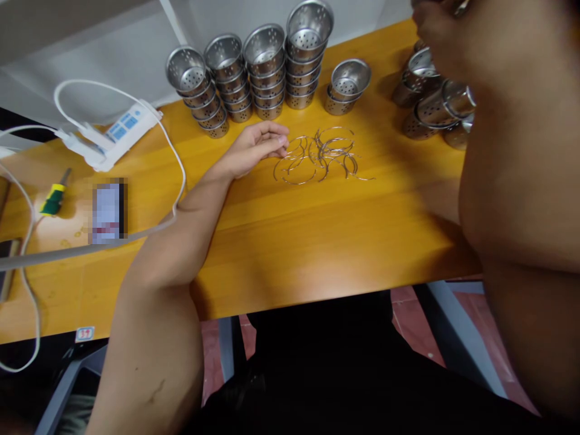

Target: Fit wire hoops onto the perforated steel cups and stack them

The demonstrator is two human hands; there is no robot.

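Observation:
My left hand (259,145) rests low over the table, its thumb and fingers drawn together at the left side of a loose pile of thin wire rings (335,154). Whether a wire is pinched between the fingertips is too small to make out. Large and blurred, my right arm crosses the right side. My right hand (437,30) is at the top edge, partly cut off, with curled fingers and a shiny bit of metal beside them. Below it, several perforated metal cups (430,109) lie tipped or stacked, partly hidden by the arm.
Tall stacks of perforated metal cups (265,72) line the wall, with a shorter stack (347,87) to their right. At left are a white power strip (122,136) with cables, a green-yellow screwdriver (55,196) and a pixelated phone-like object (107,211). The wooden table's (317,260) front edge is near my lap.

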